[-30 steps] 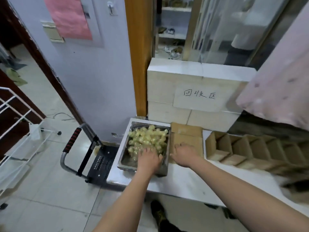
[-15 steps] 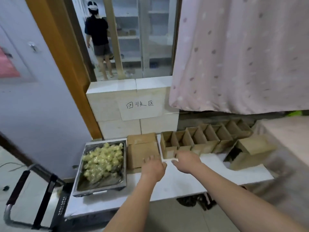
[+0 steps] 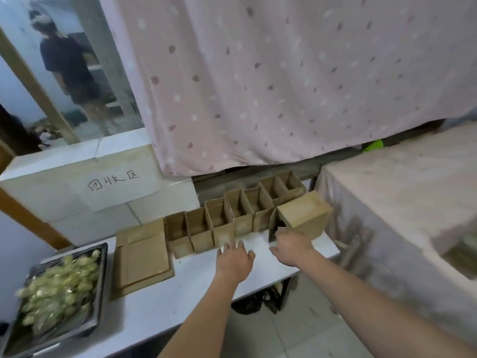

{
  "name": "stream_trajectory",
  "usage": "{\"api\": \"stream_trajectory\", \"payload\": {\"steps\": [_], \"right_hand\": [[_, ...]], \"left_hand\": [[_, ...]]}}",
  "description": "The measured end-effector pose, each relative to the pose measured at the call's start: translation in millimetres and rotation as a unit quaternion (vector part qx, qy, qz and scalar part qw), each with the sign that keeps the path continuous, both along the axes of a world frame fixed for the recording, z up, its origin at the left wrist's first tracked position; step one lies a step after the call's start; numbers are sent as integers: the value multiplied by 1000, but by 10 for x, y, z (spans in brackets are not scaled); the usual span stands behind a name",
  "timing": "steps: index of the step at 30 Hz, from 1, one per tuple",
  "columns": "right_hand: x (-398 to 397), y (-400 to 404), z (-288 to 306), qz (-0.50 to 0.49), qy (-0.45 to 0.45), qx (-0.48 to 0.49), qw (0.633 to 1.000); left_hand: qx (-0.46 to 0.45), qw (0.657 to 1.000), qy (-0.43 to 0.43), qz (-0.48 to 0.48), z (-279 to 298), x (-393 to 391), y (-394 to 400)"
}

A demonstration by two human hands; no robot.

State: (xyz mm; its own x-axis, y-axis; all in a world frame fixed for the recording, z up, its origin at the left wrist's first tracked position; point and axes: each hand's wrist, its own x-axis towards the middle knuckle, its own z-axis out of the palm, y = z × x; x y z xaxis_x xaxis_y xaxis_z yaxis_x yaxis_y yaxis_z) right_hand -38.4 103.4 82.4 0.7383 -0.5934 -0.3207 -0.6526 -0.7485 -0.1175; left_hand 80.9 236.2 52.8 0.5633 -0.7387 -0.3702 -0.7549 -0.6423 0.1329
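Tipped box (image 3: pixel 305 218): a brown cardboard box lying on its side at the right end of the white table (image 3: pixel 180 303), its dark open mouth facing left and toward the viewer. It stands just in front of the far end of the row (image 3: pixel 232 218), a line of open-topped cardboard boxes running diagonally from mid-table back to the right.

Right hand (image 3: pixel 294 248): stretched out palm down just before the box's mouth, fingers loosely extended and a little apart, thumb out to the left, gripping nothing. Whether the fingertips touch the box cannot be told from this view.

Left hand (image 3: pixel 235 262): palm down above the table, just in front of the near boxes of the row, fingers straight and spread, holding nothing.

Left of the row lies a stack of flat cardboard (image 3: pixel 142 259). Further left is a metal tray (image 3: pixel 103 277) heaped with pale yellow-green pieces (image 3: pixel 59 282), blurred.

Behind the table stand white blocks (image 3: pixel 51 202) bearing a handwritten paper sign (image 3: pixel 113 183). A pink spotted curtain (image 3: pixel 258 86) hangs above the row. A cloth-covered table (image 3: pixel 400 202) stands to the right. A person (image 3: pixel 67 63) stands in the background at upper left.
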Motion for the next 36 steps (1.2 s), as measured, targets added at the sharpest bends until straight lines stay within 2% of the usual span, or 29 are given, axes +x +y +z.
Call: {"api": "stream_trajectory", "payload": {"steps": [7, 13, 16, 20, 25, 29, 33, 36], "right_hand": [[-266, -488, -68, 4, -3, -53, 999], [-203, -864, -142, -3, -6, -32, 999], [-83, -1121, -151, 0, 16, -50, 999], [127, -1423, -140, 26, 50, -57, 997], [388, -1659, -203, 104, 150, -42, 982], [485, -1822, -354, 137, 205, -52, 968], [513, -1912, -477, 188, 213, -79, 956], [561, -1983, -542, 225, 180, -99, 952]], "left_hand": [[-9, 999, -23, -35, -43, -301, -599], [-23, 997, -41, -52, -164, -253, -1051], [-35, 998, -35, -45, -240, -118, -1295], [-55, 998, 9, -7, -406, 79, -1530], [-67, 992, 95, 38, -669, 207, -1706], [-61, 988, 129, 52, -818, 293, -1836], [-55, 986, 153, 46, -884, 303, -1892], [-72, 970, 216, 82, -900, 299, -1930]]}}
